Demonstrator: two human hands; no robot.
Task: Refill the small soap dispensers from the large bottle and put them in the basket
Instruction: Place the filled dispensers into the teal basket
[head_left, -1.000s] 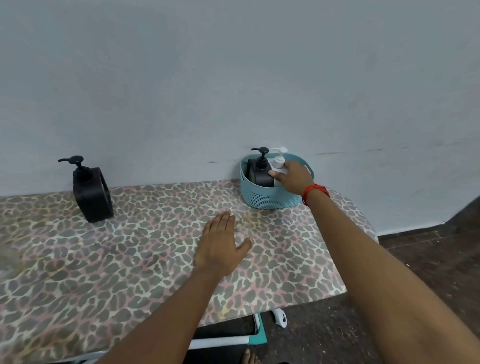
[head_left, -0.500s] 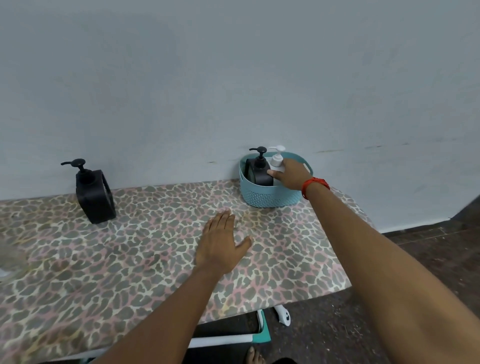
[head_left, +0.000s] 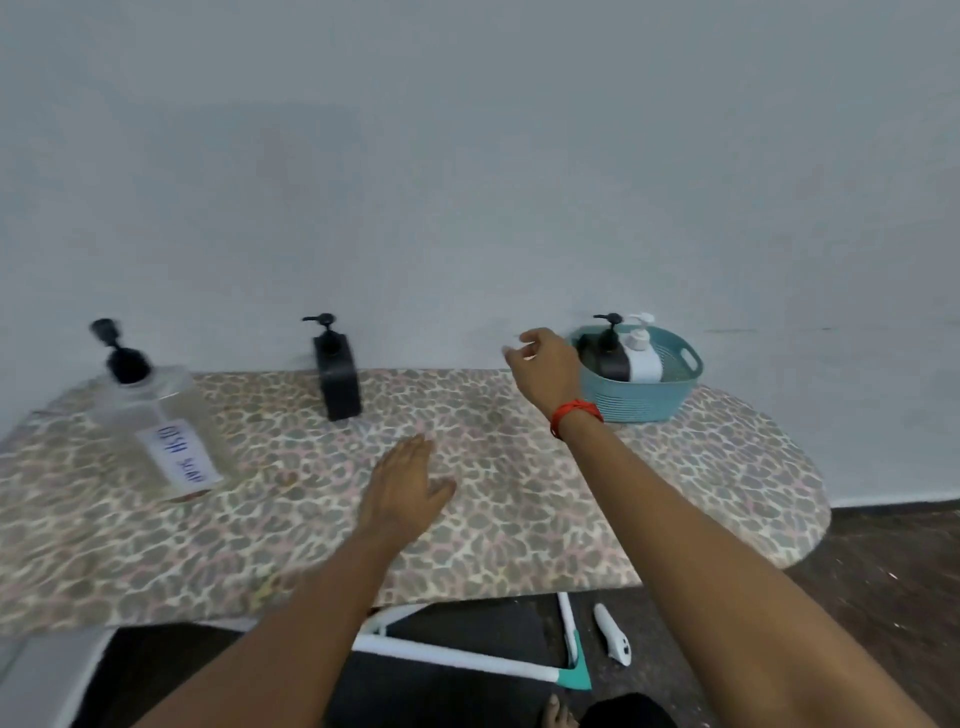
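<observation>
Far left on the leopard-print tabletop (head_left: 519, 519) stands the large clear plastic bottle (head_left: 156, 431) with a black pump and a handwritten white label. It is blurred, so I can't tell how much soap it holds. Right of it, at the far edge by the wall (head_left: 467, 182), stands the small black rectangular dispenser (head_left: 337, 374), upright and well apart from the basket. I judge it is the one left to refill. My left grip (head_left: 402, 493) lies flat on the tabletop near the middle, palm down, fingers straight, holding nothing. My right grip (head_left: 545, 369), a red band (head_left: 574, 415) at its wrist, hangs in the air between that dispenser and the basket, fingers loosely curled and apart, empty. Far right, the teal plastic basket (head_left: 670, 395) with slotted sides holds a second black dispenser (head_left: 605, 358) and a white dispenser (head_left: 641, 358), upright and side by side.

To do this step well, I would close my right grip round the small black dispenser's body rather than its pump, which could press down or twist, and bring it nearer, clear of the wall. Then I would steady the body with my left grip while unscrewing the pump, and pour from the large bottle slowly, since the neck is likely narrow and a spill would soak the tabletop
</observation>
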